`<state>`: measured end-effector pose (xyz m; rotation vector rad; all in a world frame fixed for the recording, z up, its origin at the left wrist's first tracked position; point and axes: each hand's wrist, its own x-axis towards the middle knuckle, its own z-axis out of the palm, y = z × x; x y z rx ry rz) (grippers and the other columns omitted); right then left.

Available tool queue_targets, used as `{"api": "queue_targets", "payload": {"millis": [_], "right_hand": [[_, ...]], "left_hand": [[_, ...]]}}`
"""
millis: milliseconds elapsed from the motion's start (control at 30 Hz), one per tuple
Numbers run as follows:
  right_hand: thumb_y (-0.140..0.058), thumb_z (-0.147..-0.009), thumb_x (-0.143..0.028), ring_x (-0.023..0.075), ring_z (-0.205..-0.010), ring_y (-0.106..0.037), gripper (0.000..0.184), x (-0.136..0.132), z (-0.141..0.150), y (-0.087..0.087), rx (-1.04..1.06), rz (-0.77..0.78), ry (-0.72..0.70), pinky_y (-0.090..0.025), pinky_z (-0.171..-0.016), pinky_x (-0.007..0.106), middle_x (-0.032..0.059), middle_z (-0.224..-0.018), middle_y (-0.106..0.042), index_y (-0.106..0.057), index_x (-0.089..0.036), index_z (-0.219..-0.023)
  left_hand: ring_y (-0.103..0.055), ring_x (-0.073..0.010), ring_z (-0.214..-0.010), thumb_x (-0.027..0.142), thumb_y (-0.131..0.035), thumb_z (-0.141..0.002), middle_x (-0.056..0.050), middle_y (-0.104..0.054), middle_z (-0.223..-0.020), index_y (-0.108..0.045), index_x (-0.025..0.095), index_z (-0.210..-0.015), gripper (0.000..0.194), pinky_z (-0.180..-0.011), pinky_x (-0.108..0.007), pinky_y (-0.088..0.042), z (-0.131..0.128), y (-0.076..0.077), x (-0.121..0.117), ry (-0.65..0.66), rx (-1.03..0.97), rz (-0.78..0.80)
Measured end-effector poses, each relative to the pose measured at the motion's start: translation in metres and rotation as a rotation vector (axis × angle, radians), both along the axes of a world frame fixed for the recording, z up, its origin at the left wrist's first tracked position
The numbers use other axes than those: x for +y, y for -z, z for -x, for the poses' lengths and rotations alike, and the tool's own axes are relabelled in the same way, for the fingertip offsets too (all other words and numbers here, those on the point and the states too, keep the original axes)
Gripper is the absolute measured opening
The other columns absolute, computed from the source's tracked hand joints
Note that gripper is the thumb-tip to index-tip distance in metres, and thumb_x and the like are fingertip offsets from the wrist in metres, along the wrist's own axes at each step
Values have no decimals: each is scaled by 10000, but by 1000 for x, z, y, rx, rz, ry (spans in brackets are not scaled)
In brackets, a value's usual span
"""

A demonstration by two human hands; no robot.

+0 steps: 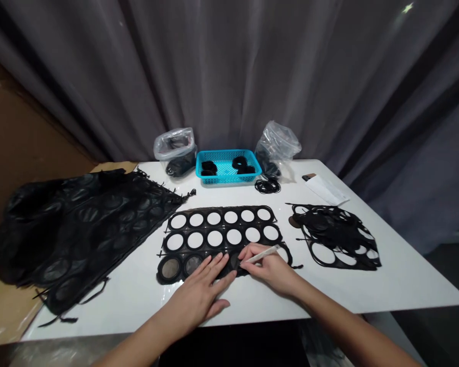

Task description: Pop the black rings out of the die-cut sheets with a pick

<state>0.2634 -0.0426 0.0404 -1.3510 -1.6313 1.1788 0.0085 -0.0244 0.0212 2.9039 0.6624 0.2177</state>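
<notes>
Left hand (208, 283) flat, holding nothing, a person steadies a black sheet (224, 227) on the counter (405, 278), dark discs (171, 268) seemingly remaining in its bottom row, both upper rows already holes, the right hand (265, 267) in a narrow grip on a white pen-like tool (266, 252).

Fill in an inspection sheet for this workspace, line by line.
Surface: glossy white tabletop.
Work pieces: flat black sheet of ringed circles; upper two rows show white, front row's two leftmost circles look dark.
Clutter: blue perforated plastic basket holding black bundles; clear plastic container; clear plastic bag; thin black looped strands; white paper; heap of black pieces; black ringed sheeting at left.
Hands: left hand partly over the sheet; right hand gripping a slim pale pen-like tool.
Cables: nothing seen.
Surroundings: grey draped curtain, brown cardboard at left.
</notes>
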Motion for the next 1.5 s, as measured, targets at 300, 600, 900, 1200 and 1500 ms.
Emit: {"api": "queue_targets", "payload": {"millis": [300, 600, 900, 1200, 1500], "right_hand": [[-626, -863, -216, 184, -887, -612, 181, 4, 6, -1, -32, 32, -54, -457, -826, 319, 21, -951, -662, -550, -199, -700], [-622, -868, -220, 190, -889, -617, 179, 6, 4, 0, -61, 25, -60, -476, -818, 327, 28, -956, -664, -548, -202, -706], [-442, -936, -109, 300, -1074, -588, 227, -11, 9, 9, -528, -416, -176, -460, -914, 473, 153, -1145, -670, -607, -190, -1068], [-429, -1009, -345, 198, -809, -632, 226, 37, 1, -9, -292, -164, 96, -457, -731, 313, 27, -911, -688, -546, -236, -850], [-533, -947, -277, 184, -877, -590, 155, 17, 50, 1, -124, -33, -194, -448, -809, 317, 17, -951, -653, -586, -216, -815]], "left_hand": [[-267, -320, -1482, 328, -645, -943, -126, -202, -1637, -383, 263, -1510, 629, -1176, -503, -320, 1, 3, -3, -2, -28, 28], [-263, -313, -1486, 317, -645, -941, -118, -193, -1642, -387, 259, -1506, 623, -1188, -487, -306, 2, 3, -3, -3, -53, 33], [-197, -390, -1491, 297, -692, -899, -121, -104, -1659, -388, 289, -1507, 681, -1154, -569, -321, 0, 1, -2, -28, -45, 73], [-215, -377, -1488, 337, -703, -900, -141, -188, -1641, -404, 280, -1500, 672, -1158, -549, -328, 8, -6, -9, -25, -21, 56], [-275, -335, -1478, 333, -666, -930, -146, -238, -1625, -392, 232, -1503, 643, -1177, -494, -329, 42, 4, -26, -163, -29, 7]]}}
